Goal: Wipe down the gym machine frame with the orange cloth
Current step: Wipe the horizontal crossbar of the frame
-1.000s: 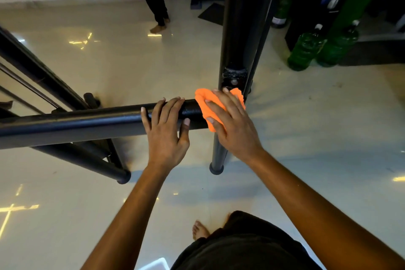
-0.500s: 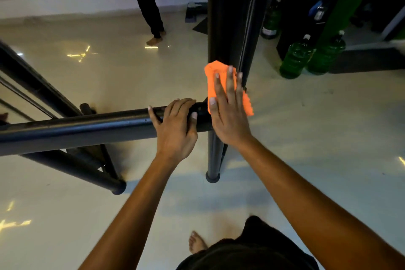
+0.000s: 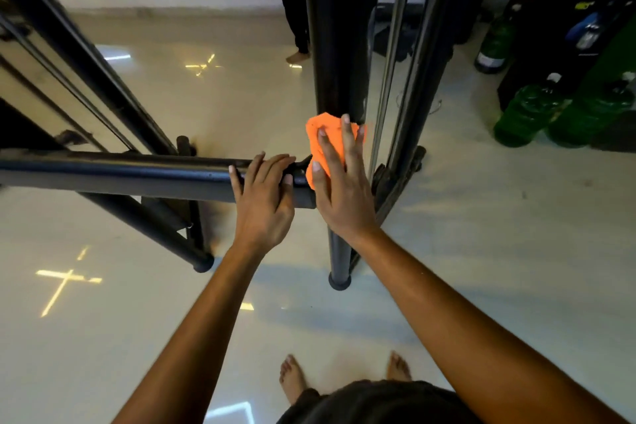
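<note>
Cloth (image 3: 327, 141) on upright post (image 3: 339, 45), right of crossbar (image 3: 120, 172).

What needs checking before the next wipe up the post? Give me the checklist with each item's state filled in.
1. Orange cloth flat against the upright post: ok, the right hand presses it there with straight fingers.
2. Left hand steadying the frame: ok, it grips the horizontal bar right beside the joint.
3. Path up the post free: ok, nothing shows on its near face above the cloth.
4. Thin steel rod beside the post clear of the fingers: ok, it stands apart to the right.
5. Footing: ok, both bare feet are flat on the floor.
6. Cloth clean enough: cannot tell.
</note>
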